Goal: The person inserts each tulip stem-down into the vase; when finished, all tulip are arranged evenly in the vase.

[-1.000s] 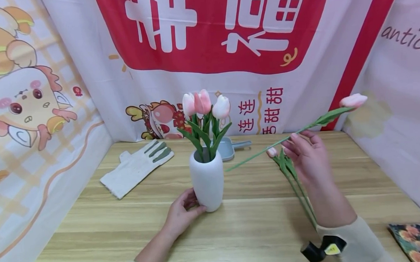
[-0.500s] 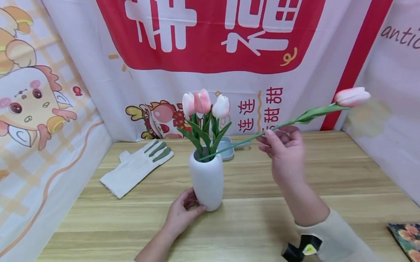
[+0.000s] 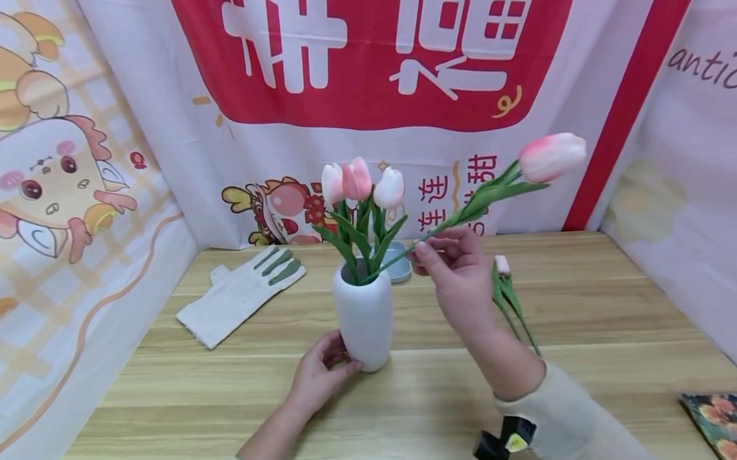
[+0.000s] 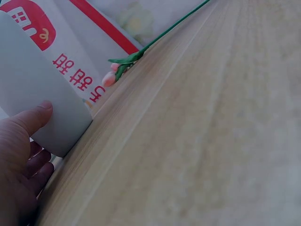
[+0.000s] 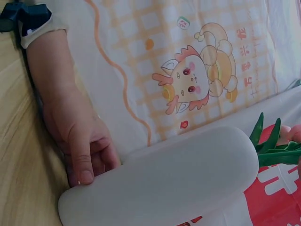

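A white vase (image 3: 365,324) stands upright on the wooden table, with several pink-and-white tulips (image 3: 356,180) in it. My left hand (image 3: 316,375) holds the vase low at its left side; the left wrist view shows the thumb against the vase wall (image 4: 42,89). Right of the vase, my right hand (image 3: 465,284) pinches the green stem of another tulip (image 3: 552,158). That tulip leans to the upper right, its stem's lower end at the vase mouth and its tip hidden. More tulips (image 3: 508,295) lie on the table behind my right forearm.
A white glove with grey-green fingertips (image 3: 240,296) lies at the back left. Behind the vase is a pale blue dustpan-like tray (image 3: 398,263), partly covered. A floral-printed card or booklet (image 3: 736,422) lies at the right front. Printed cloths hang around the table (image 3: 228,425).
My right hand has moved left with the tulip, bringing its stem end to the vase mouth and raising its bloom at a steeper slant. My left hand stays at the vase.
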A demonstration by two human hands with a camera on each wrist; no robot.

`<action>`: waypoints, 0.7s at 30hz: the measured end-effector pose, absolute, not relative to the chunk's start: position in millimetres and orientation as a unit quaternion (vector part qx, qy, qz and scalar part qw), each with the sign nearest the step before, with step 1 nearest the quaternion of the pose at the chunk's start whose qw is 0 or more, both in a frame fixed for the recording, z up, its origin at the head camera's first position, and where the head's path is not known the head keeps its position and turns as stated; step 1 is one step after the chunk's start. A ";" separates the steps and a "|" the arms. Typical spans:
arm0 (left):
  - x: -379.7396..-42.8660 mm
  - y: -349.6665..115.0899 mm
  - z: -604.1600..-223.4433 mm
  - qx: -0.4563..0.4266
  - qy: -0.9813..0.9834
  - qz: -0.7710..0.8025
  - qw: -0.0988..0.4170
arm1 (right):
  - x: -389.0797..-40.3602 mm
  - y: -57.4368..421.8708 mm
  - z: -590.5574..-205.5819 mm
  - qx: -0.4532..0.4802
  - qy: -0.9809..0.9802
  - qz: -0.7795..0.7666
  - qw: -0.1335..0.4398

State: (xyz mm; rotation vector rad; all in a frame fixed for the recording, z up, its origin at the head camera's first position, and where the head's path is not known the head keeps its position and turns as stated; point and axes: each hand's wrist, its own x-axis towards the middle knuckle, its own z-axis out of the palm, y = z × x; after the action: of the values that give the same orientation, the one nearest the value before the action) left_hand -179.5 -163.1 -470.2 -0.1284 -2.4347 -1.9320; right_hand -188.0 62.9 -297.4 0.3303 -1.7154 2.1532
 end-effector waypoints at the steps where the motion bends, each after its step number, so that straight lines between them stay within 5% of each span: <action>1: -179.6 -163.2 -470.4 -0.041 -0.783 -0.621 0.015 | -188.5 60.6 -297.8 0.118 -0.613 0.761 0.180; 21: -181.4 -163.9 -472.1 -0.047 -0.782 -0.621 0.017 | -199.6 29.0 -305.7 0.154 -0.761 0.619 0.118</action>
State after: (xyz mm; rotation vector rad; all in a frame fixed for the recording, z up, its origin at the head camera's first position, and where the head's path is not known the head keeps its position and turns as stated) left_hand -181.4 -163.9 -472.1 -0.1449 -2.4313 -1.9307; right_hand -199.6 29.0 -305.7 0.4511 -2.2258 1.8099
